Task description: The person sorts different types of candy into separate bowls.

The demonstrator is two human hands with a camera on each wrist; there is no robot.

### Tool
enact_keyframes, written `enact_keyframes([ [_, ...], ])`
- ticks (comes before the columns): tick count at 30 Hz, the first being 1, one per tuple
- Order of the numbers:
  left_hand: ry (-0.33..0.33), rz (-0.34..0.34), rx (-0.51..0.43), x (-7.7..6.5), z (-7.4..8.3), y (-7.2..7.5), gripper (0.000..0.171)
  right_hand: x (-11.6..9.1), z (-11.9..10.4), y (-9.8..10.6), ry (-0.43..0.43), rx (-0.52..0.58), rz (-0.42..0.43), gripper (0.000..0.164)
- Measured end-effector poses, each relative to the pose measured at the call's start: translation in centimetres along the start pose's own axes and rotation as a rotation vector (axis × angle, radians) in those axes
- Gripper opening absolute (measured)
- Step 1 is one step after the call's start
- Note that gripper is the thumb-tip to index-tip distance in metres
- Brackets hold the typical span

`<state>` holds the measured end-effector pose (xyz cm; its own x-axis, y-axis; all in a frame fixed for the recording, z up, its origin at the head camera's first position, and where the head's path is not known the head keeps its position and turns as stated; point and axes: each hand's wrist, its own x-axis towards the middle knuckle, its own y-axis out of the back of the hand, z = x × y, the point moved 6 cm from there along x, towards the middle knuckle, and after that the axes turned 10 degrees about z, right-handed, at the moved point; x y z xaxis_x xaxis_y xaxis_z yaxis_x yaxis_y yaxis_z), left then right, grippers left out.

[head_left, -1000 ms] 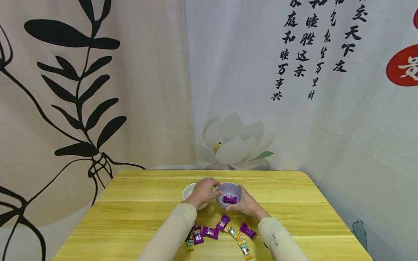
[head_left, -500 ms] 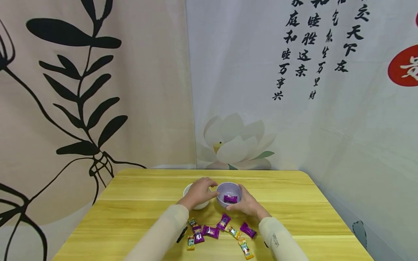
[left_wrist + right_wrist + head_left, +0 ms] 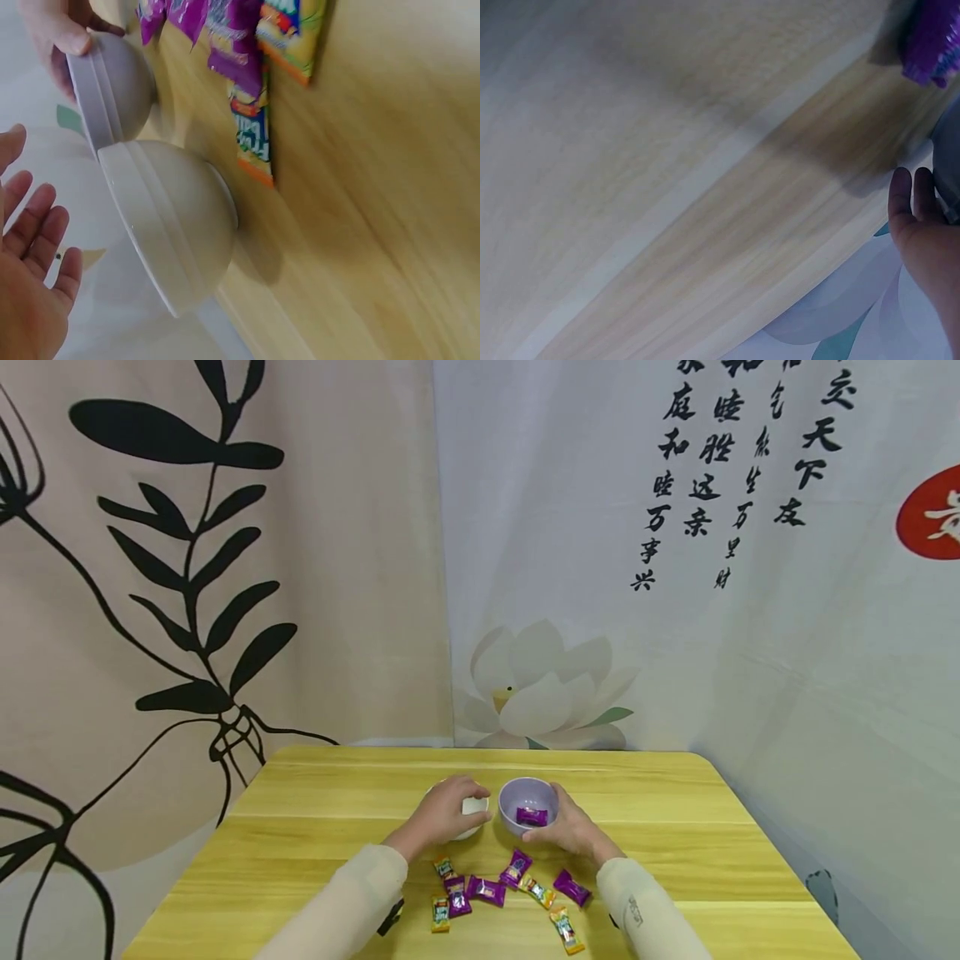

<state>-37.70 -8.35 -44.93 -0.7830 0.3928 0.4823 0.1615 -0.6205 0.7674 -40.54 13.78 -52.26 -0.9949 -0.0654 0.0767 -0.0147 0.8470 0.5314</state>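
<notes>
A lavender bowl (image 3: 519, 795) stands upright on the table, one purple-wrapped candy (image 3: 532, 817) inside it. My right hand (image 3: 573, 827) holds this bowl by its right side, thumb near and fingers at the far side; the right wrist view catches only a bit of it. Just left stands a white bowl (image 3: 176, 217), partly covered by my left hand (image 3: 441, 812) in the head view. In the left wrist view that hand hovers over the white bowl's mouth with loosely spread fingers and a bare palm. The inside of the white bowl is mostly hidden.
Several wrapped candies lie on the wooden table (image 3: 315, 827) in front of the bowls, among them a purple candy (image 3: 487, 891) and a yellow candy (image 3: 566, 930). A printed curtain (image 3: 360, 568) hangs behind the table's far edge.
My left hand has drawn left, away from the lavender bowl and over the white bowl. More yellow candies show beside the left sleeve. The right hand keeps its hold on the lavender bowl.
</notes>
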Motion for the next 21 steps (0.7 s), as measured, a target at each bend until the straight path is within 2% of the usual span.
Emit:
enact_keyframes([
  [5,-0.031,0.018,-0.032,-1.7,0.5,0.7,0.032,0.1,0.0,0.1,0.011,-0.01,0.004,0.118],
  [9,-0.056,-0.007,-0.037,-3.1,0.9,0.9,0.031,0.1,0.0,0.1,0.011,-0.009,0.005,0.118],
  [14,-0.105,-0.041,-0.019,-4.7,1.4,0.2,0.035,0.0,0.0,0.1,-0.001,-0.004,0.003,0.118],
  [21,-0.097,-0.117,0.003,-6.6,1.9,-1.3,0.036,-0.1,-0.1,0.2,-0.005,-0.002,0.0,0.118],
])
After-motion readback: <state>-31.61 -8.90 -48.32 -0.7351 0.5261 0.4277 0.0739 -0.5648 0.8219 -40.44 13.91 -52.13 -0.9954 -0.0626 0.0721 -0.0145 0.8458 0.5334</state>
